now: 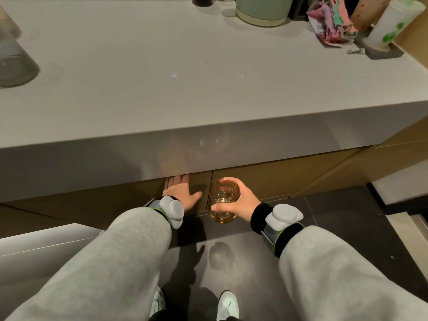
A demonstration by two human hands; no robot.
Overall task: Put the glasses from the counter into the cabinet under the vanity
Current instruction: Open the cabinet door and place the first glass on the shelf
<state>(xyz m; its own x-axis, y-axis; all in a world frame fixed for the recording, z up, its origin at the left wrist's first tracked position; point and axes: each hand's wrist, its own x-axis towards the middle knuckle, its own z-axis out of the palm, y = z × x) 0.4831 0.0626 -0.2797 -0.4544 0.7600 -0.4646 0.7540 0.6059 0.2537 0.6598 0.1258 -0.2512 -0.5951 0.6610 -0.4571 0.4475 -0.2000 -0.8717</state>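
My right hand (240,201) grips a clear amber-tinted tumbler (222,201) upright, below the counter edge and in front of the brown cabinet doors. My left hand (183,192) lies flat against the left cabinet door (139,200), near the seam between the two doors. Its fingertips are hidden under the overhang of the grey counter (208,89). Both doors look closed. Another clear glass (16,66) stands at the far left of the counter, blurred.
At the counter's back right stand a pale green kettle (261,10), a crumpled pink cloth (333,24) and a white cup with green dots (391,24). A white ledge (46,239) juts out at lower left. Below me is dark tiled floor (324,216).
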